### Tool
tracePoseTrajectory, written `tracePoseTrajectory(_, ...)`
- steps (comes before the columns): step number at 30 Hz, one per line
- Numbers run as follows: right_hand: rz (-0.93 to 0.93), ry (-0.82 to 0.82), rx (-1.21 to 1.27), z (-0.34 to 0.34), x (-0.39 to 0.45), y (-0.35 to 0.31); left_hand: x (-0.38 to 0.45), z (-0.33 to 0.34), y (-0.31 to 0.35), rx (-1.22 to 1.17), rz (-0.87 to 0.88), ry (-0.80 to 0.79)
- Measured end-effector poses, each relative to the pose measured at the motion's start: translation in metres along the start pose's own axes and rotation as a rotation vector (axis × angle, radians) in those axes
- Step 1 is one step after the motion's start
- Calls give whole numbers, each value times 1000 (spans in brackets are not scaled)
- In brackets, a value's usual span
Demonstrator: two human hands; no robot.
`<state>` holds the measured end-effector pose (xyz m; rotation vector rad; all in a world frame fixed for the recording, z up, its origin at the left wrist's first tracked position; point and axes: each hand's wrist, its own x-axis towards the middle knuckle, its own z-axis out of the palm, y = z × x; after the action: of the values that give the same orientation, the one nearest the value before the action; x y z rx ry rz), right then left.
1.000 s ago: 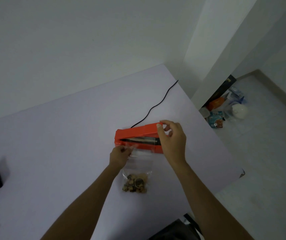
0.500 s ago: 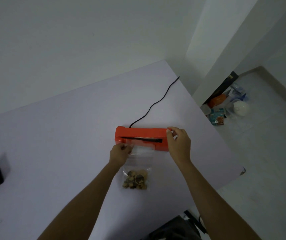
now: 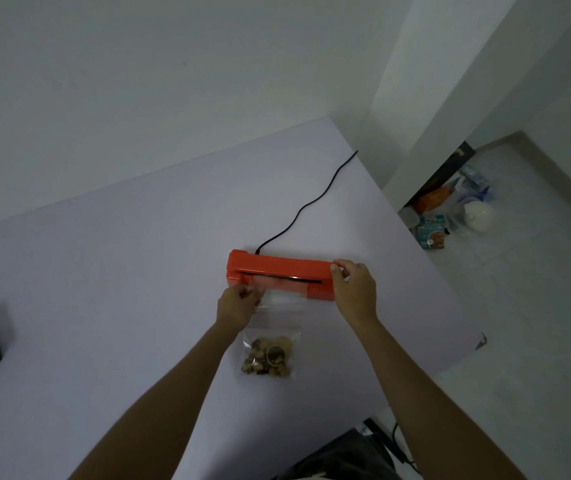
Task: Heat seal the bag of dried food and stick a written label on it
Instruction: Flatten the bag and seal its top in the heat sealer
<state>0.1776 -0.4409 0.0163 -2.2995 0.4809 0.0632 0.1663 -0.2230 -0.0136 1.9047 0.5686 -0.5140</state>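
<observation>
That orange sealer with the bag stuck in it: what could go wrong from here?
Three risks, as I judge it:
1. The left hand pinches only one corner of the clear bag, so its mouth might lie crooked or wrinkled in the orange sealer and seal badly.
2. The fingers of the right hand sit at the lid's end; they could get nipped or warmed.
3. The black cord crosses the table and could be snagged.
</observation>
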Motion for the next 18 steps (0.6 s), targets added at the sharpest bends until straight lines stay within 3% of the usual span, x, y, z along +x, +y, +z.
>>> tracePoseTrajectory(9, 83, -102, 87, -6, 7, 13, 2, -4, -10, -21, 3, -31)
tracePoseTrajectory(13, -51, -164, 78, -10, 11, 15, -5, -18, -22, -26, 27, -108)
tracePoseTrajectory(18, -136, -192, 135, -12, 9, 15, -8, -33, -53, 161, 4, -259)
